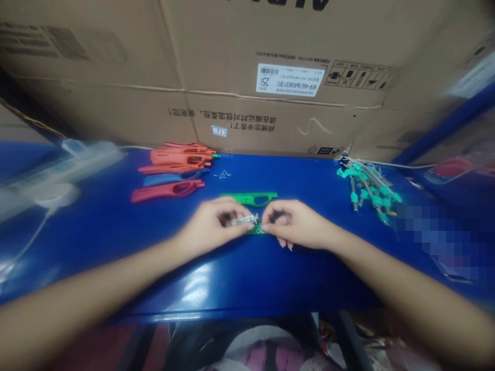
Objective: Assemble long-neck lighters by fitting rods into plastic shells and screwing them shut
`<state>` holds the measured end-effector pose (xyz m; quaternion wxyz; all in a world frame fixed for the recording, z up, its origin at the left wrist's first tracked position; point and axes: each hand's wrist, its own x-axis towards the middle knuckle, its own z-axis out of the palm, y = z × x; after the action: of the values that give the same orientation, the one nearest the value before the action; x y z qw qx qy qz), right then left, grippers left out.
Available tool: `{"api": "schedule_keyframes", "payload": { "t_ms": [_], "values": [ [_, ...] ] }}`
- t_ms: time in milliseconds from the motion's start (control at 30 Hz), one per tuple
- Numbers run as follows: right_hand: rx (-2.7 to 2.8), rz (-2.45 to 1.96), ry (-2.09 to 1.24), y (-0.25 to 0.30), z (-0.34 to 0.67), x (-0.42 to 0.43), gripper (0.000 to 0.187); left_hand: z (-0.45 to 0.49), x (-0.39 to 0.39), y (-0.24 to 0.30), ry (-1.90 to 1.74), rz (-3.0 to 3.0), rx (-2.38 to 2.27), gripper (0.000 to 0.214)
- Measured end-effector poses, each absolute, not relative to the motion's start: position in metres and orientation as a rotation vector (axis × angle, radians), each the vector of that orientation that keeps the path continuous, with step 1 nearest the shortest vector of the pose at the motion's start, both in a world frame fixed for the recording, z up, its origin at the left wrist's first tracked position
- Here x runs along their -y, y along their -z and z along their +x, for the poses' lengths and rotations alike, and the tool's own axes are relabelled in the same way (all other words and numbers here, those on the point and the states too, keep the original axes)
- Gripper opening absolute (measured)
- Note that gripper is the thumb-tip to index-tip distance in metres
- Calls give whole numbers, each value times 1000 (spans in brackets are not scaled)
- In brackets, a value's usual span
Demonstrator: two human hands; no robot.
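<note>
My left hand (216,221) and my right hand (294,222) meet at the middle of the blue table (116,226), both with fingers pinched. Between them they hold a small clear and metal part (243,220) over a green plastic piece (258,228). A second green plastic shell (250,198), long and with a handle opening, lies flat just behind the hands.
A stack of red and blue plastic shells (174,170) lies at the back left. A heap of metal rods with green fittings (369,188) sits at the back right. Large cardboard boxes (247,77) wall the table's far edge. A white power strip (77,159) is at far left.
</note>
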<state>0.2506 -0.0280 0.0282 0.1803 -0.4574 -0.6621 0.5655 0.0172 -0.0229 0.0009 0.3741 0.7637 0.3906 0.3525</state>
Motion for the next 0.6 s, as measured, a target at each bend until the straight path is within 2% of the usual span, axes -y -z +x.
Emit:
{"api": "schedule_keyframes", "payload": {
  "t_ms": [433, 600],
  "values": [
    [1732, -1183, -1660, -19, 249, 23, 23, 16, 22, -1, -899, 1969, -1027, 19],
    [1718, -1208, -1651, -21, 248, 23, 21, 16, 21, 1, -909, 1964, -1044, 20]
  ]
}}
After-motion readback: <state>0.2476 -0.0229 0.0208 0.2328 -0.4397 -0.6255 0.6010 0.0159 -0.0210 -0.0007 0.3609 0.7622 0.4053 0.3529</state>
